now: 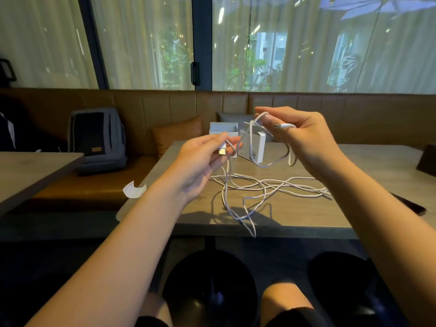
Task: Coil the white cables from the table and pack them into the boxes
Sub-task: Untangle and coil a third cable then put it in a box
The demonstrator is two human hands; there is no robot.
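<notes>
Bare knees [286, 300] sit lowest in view, under the grey wood-grain tabletop [368, 166]. Raised above it, the left hand [200, 156] pinches the metal USB plug end of a thin white cable [245, 187], while the right hand [299, 133] curls around a loop of the same cable near its slim connector. Both hands are held apart. More white cable lies tangled on the tabletop below them. Two open white cardboard boxes [253, 147] stand behind, near the brown padded bench [165, 102].
</notes>
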